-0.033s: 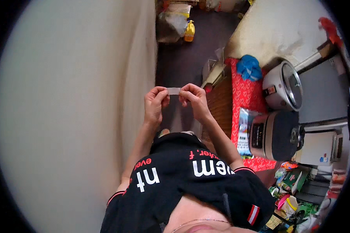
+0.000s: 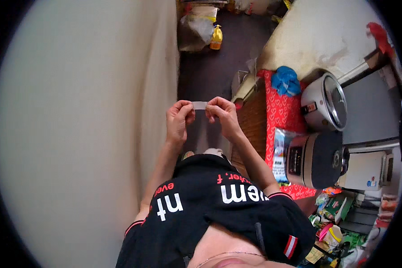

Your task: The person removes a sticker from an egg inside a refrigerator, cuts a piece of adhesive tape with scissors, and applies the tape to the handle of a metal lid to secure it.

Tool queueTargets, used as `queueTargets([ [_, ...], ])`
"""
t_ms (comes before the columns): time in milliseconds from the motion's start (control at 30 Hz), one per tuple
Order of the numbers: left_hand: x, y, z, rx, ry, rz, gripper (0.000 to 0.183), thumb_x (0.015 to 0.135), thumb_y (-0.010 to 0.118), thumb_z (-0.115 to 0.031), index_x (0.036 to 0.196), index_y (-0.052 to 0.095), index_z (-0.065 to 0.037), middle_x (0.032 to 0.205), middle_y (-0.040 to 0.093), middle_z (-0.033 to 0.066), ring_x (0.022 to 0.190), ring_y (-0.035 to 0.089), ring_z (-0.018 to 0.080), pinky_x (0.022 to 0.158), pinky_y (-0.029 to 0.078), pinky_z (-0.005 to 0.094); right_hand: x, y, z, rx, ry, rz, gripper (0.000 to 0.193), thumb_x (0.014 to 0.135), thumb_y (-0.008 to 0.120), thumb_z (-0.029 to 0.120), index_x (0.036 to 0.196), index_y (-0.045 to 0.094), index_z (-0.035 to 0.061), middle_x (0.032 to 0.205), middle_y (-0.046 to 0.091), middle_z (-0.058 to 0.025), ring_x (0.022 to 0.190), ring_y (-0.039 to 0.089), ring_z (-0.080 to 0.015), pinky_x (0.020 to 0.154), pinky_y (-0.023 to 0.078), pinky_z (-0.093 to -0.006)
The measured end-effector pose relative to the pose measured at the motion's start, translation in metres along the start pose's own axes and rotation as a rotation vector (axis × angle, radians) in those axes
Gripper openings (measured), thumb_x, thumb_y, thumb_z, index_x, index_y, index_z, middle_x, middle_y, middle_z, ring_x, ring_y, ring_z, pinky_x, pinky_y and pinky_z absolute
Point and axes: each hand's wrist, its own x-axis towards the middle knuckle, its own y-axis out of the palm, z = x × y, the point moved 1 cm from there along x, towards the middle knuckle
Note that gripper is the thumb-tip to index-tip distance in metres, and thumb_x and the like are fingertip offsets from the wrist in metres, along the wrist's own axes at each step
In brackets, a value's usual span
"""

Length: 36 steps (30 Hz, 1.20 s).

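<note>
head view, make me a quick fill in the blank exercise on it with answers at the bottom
1. The left hand pinches one end of a pale strip; the right hand pinches the other ____.
2. The red tablecloth is patterned with white ____.
3. The crumpled plastic on it is coloured ____.
4. The person's shirt is mostly ____.

Missing words: end; hearts; blue; black

Two hands [image 2: 178, 120] [image 2: 223, 117], one pale strip [image 2: 199, 105], two cookers [image 2: 315, 107] [image 2: 315, 160], one blue bag [image 2: 286, 81], one yellow bottle [image 2: 216, 39]
</note>
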Motion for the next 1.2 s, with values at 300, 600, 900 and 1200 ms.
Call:
queueTargets([
  [300,0.213,0.029,0.022,0.084,-0.024,-0.028,0.006,0.087,0.059,-0.009,0.083,0.056,-0.007,0.065,0.053,-0.0014,0.053,0.044,0.0056,0.048,0.033,0.0204,0.204,-0.087,-0.004,-0.237,-0.002,-0.078,0.010,0.081,0.063,0.011,0.077,0.061,0.0017,0.065,0.058,-0.0002,0.055,0.051,-0.0056,0.049,0.041,-0.0208],
  [600,0.410,0.129,-0.003,0.259,-0.003,0.076,0.013,0.087,0.064,-0.016,0.094,0.059,-0.006,0.074,0.057,-0.0020,0.060,0.046,0.0030,0.052,0.034,0.0185,0.382,-0.171,0.068,-0.362,-0.114,-0.216,0.010,0.081,0.064,0.010,0.080,0.062,-0.0006,0.065,0.059,0.0000,0.060,0.052,-0.0047,0.053,0.043,-0.0211],
  [900,0.631,0.179,0.017,0.253,-0.197,0.434,0.009,0.085,0.065,-0.014,0.086,0.060,-0.006,0.069,0.055,-0.0048,0.058,0.046,0.0021,0.050,0.034,0.0170,0.539,-0.244,0.093,-0.440,-0.167,-0.431,0.010,0.084,0.065,0.011,0.080,0.062,0.0016,0.066,0.058,0.0028,0.058,0.050,-0.0025,0.051,0.041,-0.0190],
  [1200,0.816,0.248,0.004,0.375,-0.264,0.648,0.012,0.086,0.064,-0.017,0.085,0.058,-0.006,0.068,0.052,-0.0048,0.058,0.044,0.0018,0.049,0.032,0.0174,0.689,-0.317,0.145,-0.385,-0.121,-0.524,0.009,0.085,0.063,0.010,0.081,0.063,0.0015,0.067,0.059,0.0019,0.057,0.051,-0.0034,0.049,0.040,-0.0194],
])
